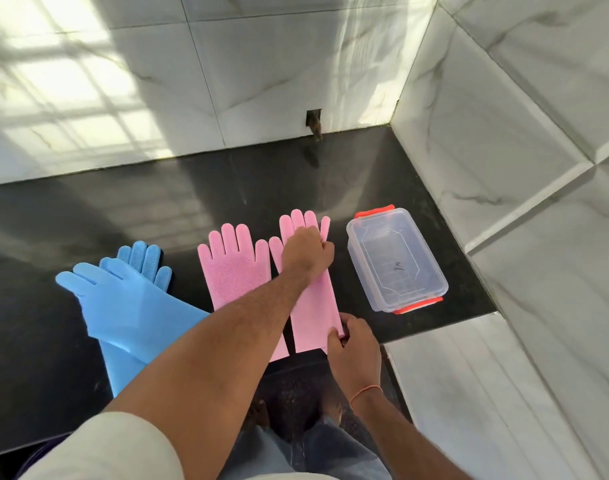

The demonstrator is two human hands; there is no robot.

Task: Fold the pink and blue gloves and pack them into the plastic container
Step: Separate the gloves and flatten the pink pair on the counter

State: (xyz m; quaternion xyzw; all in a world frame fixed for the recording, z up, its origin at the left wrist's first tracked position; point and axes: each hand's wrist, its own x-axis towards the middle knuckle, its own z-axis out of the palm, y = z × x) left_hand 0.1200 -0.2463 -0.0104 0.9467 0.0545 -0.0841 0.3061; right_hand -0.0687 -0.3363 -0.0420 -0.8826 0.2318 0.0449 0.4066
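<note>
Two pink gloves lie flat side by side on the black counter. My left hand reaches across and grips the right pink glove at its palm, near the finger bases. My right hand pinches that glove's cuff corner at the counter's front edge. The left pink glove lies palm up, partly under my left forearm. Two blue gloves lie crossed at the left, the upper one over the lower one. The clear plastic container with orange clips stands just right of the pink gloves, with its clear lid on.
White marble walls close the counter at the back and right. A small dark hole sits in the back wall at counter level. A white marble ledge borders the counter at the front right.
</note>
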